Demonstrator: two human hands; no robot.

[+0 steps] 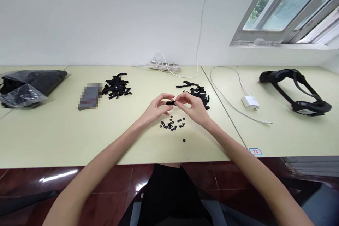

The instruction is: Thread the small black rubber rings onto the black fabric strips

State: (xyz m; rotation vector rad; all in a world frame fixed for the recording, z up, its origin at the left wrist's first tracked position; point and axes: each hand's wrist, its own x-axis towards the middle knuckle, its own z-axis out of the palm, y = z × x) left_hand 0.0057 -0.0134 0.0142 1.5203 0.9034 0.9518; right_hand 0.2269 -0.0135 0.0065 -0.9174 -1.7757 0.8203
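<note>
Taking the centre of the clock as the spot where the hands meet, a translucent plastic bag (pixel 39 82) lies on the pale bench (pixel 66 134) at nine o'clock on the far left, crumpled and holding black contents too covered to identify. Next, also at nine, is a flat rectangular object (pixel 90 96) blurred by pixelation, then a loose heap of black fabric strips (pixel 116 86) between nine and ten. At twelve, a white power strip (pixel 169 66) sits by the wall with a white plug (pixel 154 60) in its left end. The left hand (pixel 158 107) curls about the left part of a short black strip (pixel 170 103) at the clock's centre; whether it grips it I cannot tell. Small black button pieces (pixel 170 125), some ring-shaped, are scattered at six, with a lone black disc (pixel 184 140) at five. The right hand (pixel 192 107) pinches the strip's right end between thumb and fingertips. Just beside it at three lies a second heap of black strips (pixel 203 96). Further along three come a white charger (pixel 250 102) with its cable and a black headset (pixel 308 107); a sticker (pixel 255 152) marked 12 is at four.
</note>
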